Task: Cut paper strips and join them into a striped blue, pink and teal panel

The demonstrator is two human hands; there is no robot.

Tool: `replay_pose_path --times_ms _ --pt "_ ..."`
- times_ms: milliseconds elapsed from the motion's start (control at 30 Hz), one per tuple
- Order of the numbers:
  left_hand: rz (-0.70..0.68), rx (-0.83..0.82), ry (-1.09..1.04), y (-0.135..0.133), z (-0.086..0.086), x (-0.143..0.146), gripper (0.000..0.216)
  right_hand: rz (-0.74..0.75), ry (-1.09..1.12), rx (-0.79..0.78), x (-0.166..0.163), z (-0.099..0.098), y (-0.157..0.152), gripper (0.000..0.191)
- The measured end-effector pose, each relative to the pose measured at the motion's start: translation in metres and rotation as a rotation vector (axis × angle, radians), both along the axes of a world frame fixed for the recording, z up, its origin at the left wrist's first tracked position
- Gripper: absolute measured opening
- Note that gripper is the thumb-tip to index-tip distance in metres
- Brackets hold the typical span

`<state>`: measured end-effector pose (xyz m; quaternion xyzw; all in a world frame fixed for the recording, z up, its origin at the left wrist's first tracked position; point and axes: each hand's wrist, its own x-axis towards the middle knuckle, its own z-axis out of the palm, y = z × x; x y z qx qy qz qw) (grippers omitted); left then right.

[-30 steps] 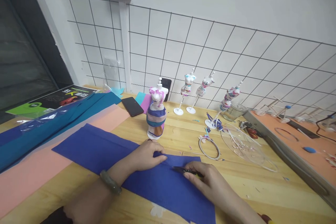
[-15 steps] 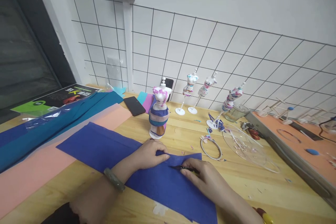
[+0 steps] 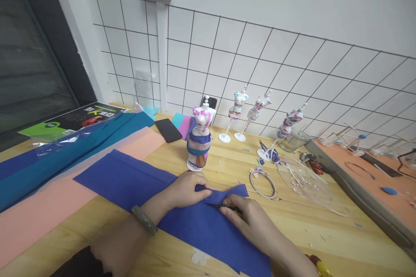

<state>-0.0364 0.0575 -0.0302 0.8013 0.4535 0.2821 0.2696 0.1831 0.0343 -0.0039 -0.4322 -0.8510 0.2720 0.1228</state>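
Note:
A dark blue sheet of crepe paper [image 3: 126, 177] lies slantwise on the table under both hands. My left hand [image 3: 186, 190], with a bracelet at the wrist, presses down on it near the far edge, thumb and fingers closed on the paper. Black-bladed scissors [image 3: 212, 205] with a bit of yellow are in my right hand [image 3: 245, 214], their tip at a slit in the sheet beside my left thumb. The fingers hide most of the handles. Just beyond my left hand stands a small white dress form [image 3: 202, 122] wrapped in blue, mauve and teal strips.
Several smaller dress forms [image 3: 239, 99] stand at the back by the wire grid. To the right are a bangle-like ring [image 3: 262, 184], a clear dish [image 3: 308, 181], a glass jar [image 3: 294, 140] and an orange-topped tray [image 3: 370, 173]. Pink paper [image 3: 61, 199], teal paper [image 3: 81, 151] and a phone [image 3: 168, 130] lie left.
The scissors have moved slightly left along the sheet, toward my left thumb. The slit is longer, and the strip beyond it lifts at its right end. My left hand keeps its place.

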Motion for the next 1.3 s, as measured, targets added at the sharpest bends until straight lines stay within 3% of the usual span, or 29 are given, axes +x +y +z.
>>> replay_pose_path --times_ms 1300 --pt "-0.012 0.007 0.036 0.0023 0.001 -0.0048 0.015 -0.025 0.042 0.016 0.0009 -0.0049 0.0011 0.019"
